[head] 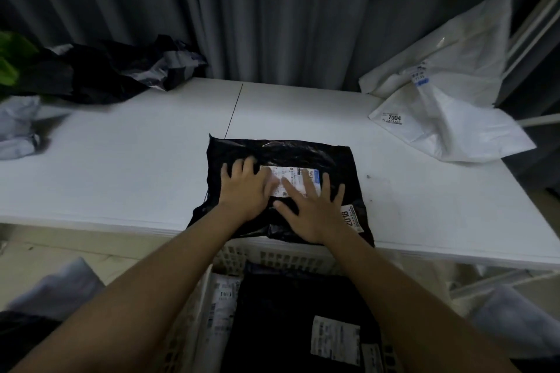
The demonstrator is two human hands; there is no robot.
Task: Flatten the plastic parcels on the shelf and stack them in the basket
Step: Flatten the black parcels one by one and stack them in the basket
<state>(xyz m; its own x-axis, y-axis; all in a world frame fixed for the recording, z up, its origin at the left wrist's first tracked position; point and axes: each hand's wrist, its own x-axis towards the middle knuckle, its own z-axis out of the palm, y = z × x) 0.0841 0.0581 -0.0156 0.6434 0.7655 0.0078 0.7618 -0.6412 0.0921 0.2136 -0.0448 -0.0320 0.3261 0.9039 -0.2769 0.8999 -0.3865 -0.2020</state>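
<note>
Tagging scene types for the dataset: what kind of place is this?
Probably a parcel sorting or pickup station. Labelled plastic mailers lie on a white shelf, among them a white parcel numbered 7004. A basket below already holds flattened ones, and both hands press on a black parcel.

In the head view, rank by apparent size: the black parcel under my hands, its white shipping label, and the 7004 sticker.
1. black parcel
2. white shipping label, partly covered by hands
3. 7004 sticker, though farther from the camera
</note>
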